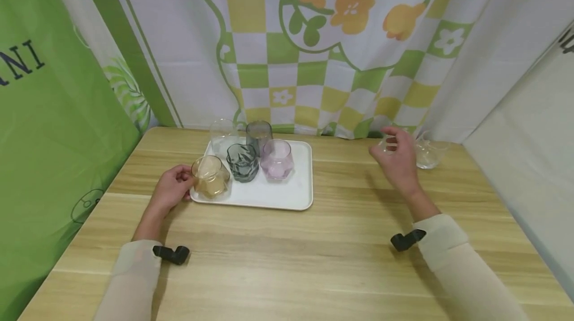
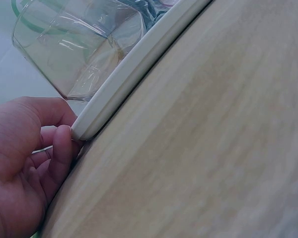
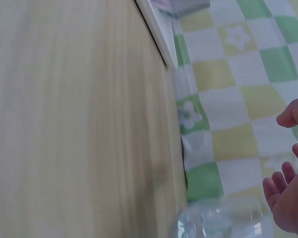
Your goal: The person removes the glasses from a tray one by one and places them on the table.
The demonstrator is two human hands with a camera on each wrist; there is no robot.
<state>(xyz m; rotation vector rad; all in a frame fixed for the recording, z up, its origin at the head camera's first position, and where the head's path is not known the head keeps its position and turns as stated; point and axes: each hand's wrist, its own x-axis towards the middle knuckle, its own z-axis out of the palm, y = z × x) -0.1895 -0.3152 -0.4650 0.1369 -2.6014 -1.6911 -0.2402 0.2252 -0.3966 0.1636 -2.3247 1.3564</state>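
L hand (image 1: 172,186) is at the lower-left corner of the white rectangular tray (image 1: 296,186), fingers and thumb curled on the rim; L-wrist view shows the pinch at that corner. Tray sits L of ctr in the head frame, long axis running L–R, approx. parallel to the far edge of the wood-grain table (image 1: 278,261).

On it, 5 glasses: amber faceted glass (image 1: 211,179) nearest L hand, dark grey-green faceted glass (image 1: 242,165) mid-tray, pale pink faceted glass (image 1: 277,162) just R of that, smoky grey straight-sided glass (image 1: 259,134) behind btwn those two, tall clear glass (image 1: 223,142) at upper L.

R hand (image 1: 398,159), upper R of the head frame, has fingers loosely curved, thumb apart, no hold visible. Key relation, I'd judge: the smooth clear glass (image 3: 221,221), bottom of the R-wrist frame, lies below-L of R hand w/ a slim gap; its long axis is hard to tell. R hand is by far the nearer; L hand is w/ the tray. Another clear glass vessel (image 1: 427,155) is just R of R hand, outline unclear.
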